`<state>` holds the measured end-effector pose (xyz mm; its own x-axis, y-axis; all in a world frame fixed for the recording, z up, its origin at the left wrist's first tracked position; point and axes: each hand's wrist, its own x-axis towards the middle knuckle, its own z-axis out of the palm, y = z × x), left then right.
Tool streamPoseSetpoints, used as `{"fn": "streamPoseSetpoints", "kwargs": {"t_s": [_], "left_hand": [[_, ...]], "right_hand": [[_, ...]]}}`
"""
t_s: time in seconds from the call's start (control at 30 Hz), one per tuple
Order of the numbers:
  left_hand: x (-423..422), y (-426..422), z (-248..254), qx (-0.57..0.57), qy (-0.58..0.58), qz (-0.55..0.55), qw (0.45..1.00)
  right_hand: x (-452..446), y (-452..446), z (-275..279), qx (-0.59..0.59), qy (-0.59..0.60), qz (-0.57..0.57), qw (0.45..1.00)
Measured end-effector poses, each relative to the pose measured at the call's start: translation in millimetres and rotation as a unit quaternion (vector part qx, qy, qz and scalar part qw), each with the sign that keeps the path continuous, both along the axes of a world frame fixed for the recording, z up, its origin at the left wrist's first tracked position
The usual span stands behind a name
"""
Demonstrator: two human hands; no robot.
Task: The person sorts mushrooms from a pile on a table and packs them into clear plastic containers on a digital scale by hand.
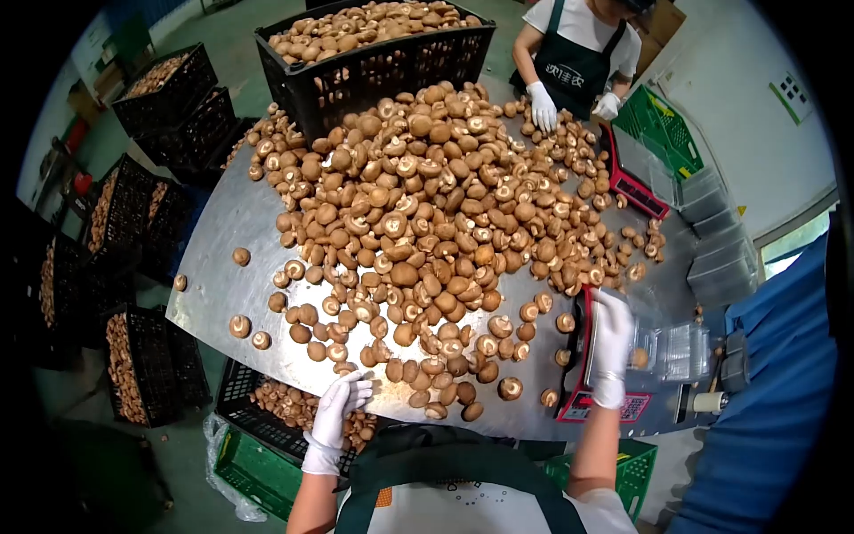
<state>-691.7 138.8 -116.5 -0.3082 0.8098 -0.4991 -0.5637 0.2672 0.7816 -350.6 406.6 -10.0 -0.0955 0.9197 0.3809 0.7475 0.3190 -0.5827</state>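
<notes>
My left hand, in a white glove, is at the near edge of the metal table, beside the closest mushrooms. Its fingers are stretched out and I see nothing in them. My right hand, also gloved, hovers over the red-framed scale. Its fingertips point away from me and are blurred, so what they hold, if anything, is not visible. Next to this hand lies a clear plastic box with a brown mushroom showing in it. A big heap of brown mushrooms spreads over the table.
A black crate full of mushrooms stands at the back. Across the table, a gloved person works by a second red scale. Clear boxes are stacked at right. Crates of mushrooms stand at left; a black crate is below the near edge.
</notes>
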Motion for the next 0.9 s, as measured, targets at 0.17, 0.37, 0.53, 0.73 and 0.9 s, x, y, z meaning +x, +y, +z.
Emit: {"fn": "streamPoseSetpoints", "kwargs": {"t_s": [0.17, 0.37, 0.53, 0.73, 0.9], "left_hand": [[17.9, 26.8, 10.5, 0.018, 0.001, -0.055, 0.998], [25.5, 16.9, 9.2, 0.025, 0.003, -0.075, 0.997], [23.2, 1.0, 4.7, 0.009, -0.023, -0.057, 0.998], [26.5, 13.8, 14.7, 0.048, -0.047, -0.134, 0.989], [33.5, 17.2, 11.2, 0.038, -0.228, -0.081, 0.970]], "right_hand": [[-149.0, 17.6, -71.5, -0.049, -0.122, 0.325, 0.937], [-192.5, 14.8, -126.0, 0.049, -0.280, 0.307, 0.908], [-149.0, -5.8, -112.2, -0.003, -0.196, 0.366, 0.910], [-132.2, -45.6, -75.4, -0.030, 0.012, 0.291, 0.956], [-153.5, -113.8, -65.5, -0.163, 0.041, 0.534, 0.829]]}}
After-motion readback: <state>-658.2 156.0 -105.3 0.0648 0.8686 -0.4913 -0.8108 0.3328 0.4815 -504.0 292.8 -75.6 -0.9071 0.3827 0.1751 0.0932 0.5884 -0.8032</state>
